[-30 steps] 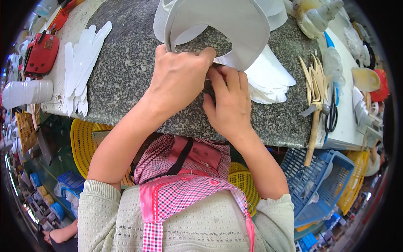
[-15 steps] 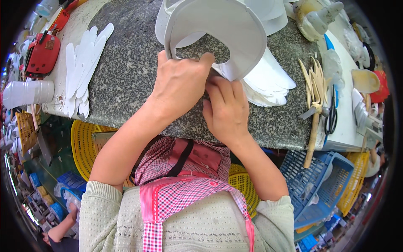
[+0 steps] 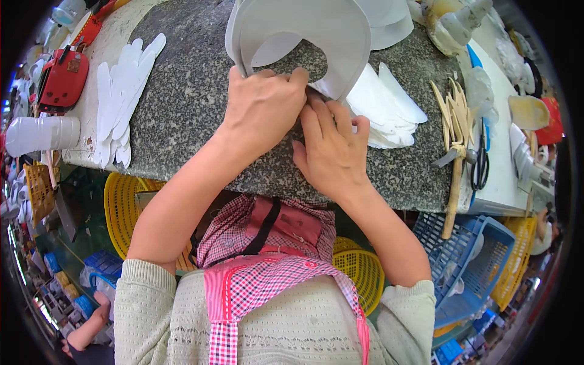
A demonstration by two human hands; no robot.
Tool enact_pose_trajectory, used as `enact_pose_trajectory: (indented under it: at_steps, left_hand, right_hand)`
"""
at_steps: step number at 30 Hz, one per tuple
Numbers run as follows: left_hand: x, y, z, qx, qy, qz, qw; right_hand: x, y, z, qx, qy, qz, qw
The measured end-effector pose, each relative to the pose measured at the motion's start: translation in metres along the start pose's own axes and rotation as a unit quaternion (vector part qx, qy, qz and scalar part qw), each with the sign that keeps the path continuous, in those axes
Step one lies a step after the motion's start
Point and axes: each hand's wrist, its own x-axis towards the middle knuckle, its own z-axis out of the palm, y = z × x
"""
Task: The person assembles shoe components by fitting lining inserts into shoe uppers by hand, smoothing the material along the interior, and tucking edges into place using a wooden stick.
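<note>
A white, curved sheet like a shoe upper, with a round cut-out, stands raised over the dark speckled stone slab. My left hand is closed on its near left edge, knuckles up, fingertips hidden. My right hand rests close beside it, near the sheet's lower tip. Its fingers are loosely spread and the thumb stands apart; the foremost fingertips touch at the sheet's edge. A stack of thin white cut pieces lies just right of the sheet.
More white cut pieces lie left, beside a white plastic bottle and red box. At right are a wooden-handled hammer, black scissors and a glue-crusted container. Blue and yellow baskets stand below.
The white sheet has shifted slightly left and toward the far side. My right hand has uncurled, its fingers now more spread. My left hand keeps its grip.
</note>
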Motion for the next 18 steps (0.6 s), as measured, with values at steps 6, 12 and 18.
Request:
enact_pose_trajectory:
  at_steps: [6,12,18]
  left_hand:
    - [0.007,-0.009,0.001,0.002,0.050,0.108,0.993]
    - [0.012,-0.010,0.005,-0.007,0.029,0.060,0.998]
    - [0.015,-0.011,0.005,-0.029,0.020,0.075,0.997]
  right_hand:
    - [-0.005,0.005,0.005,0.013,-0.009,-0.003,1.000]
    - [-0.002,0.006,0.005,0.017,-0.029,-0.001,0.999]
    - [-0.002,0.009,0.004,0.044,-0.061,0.004,0.997]
